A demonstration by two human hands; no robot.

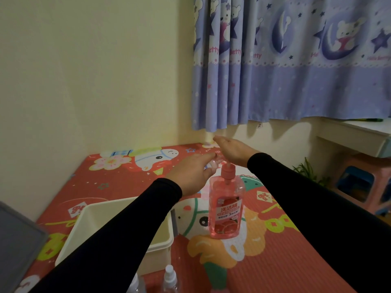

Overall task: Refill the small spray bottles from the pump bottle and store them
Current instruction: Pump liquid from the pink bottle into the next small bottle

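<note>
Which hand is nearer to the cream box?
Left. The left hand is just beyond the cream box, holding a small bottle; the right hand is farther right, past the pump bottle.

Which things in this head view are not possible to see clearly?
- Small bottle in the left hand: fingers cover most of it, so its fill level is hidden.
- Pump head of the pump bottle: the right hand is above it; contact unclear.
- Spray bottles: cut by the bottom edge.
- Bin interior: hidden by the left sleeve.
</note>
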